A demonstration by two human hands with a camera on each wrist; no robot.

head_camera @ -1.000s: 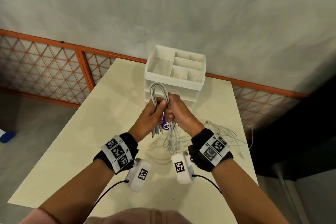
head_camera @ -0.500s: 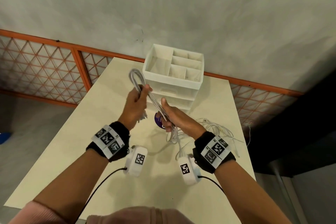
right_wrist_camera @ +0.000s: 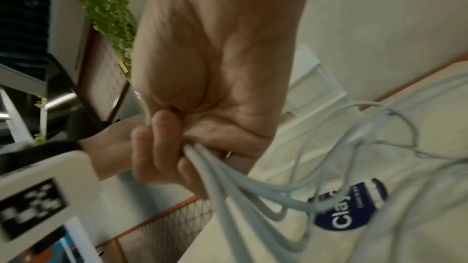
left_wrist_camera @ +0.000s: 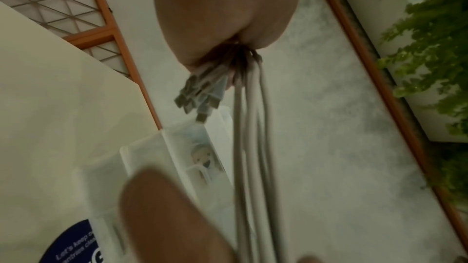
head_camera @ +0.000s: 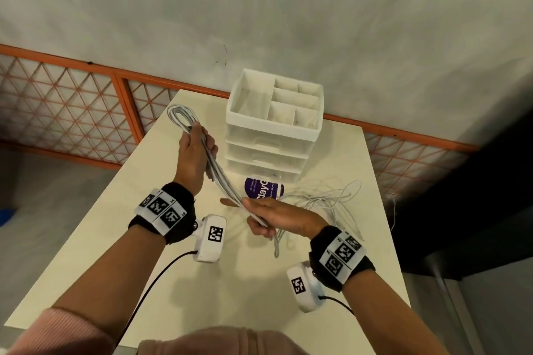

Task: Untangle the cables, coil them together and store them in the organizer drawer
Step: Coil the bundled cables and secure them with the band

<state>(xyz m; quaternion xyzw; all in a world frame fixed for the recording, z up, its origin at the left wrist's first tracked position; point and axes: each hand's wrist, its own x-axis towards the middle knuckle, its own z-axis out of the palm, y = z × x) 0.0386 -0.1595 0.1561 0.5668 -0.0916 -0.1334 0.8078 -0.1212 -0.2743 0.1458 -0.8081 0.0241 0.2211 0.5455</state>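
Above the tabletop (head_camera: 95, 239), from the head view, my left hand (head_camera: 191, 157) grips the looped cables (head_camera: 222, 179) beside the organizer (head_camera: 274, 127); my right hand (head_camera: 277, 217) clutches their lower run. Left wrist: plugs (left_wrist_camera: 195, 95) dangle beneath the fist. Right wrist: fingers (right_wrist_camera: 157, 147) wrap the strands.

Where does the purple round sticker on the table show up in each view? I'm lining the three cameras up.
Head: purple sticker at centre, on the table in front of the drawer organizer, beyond the right hand.
Left wrist: bottom left corner, partly cut off.
Right wrist: lower right, behind the loose cables.
Shared landmark: the orange lattice railing.
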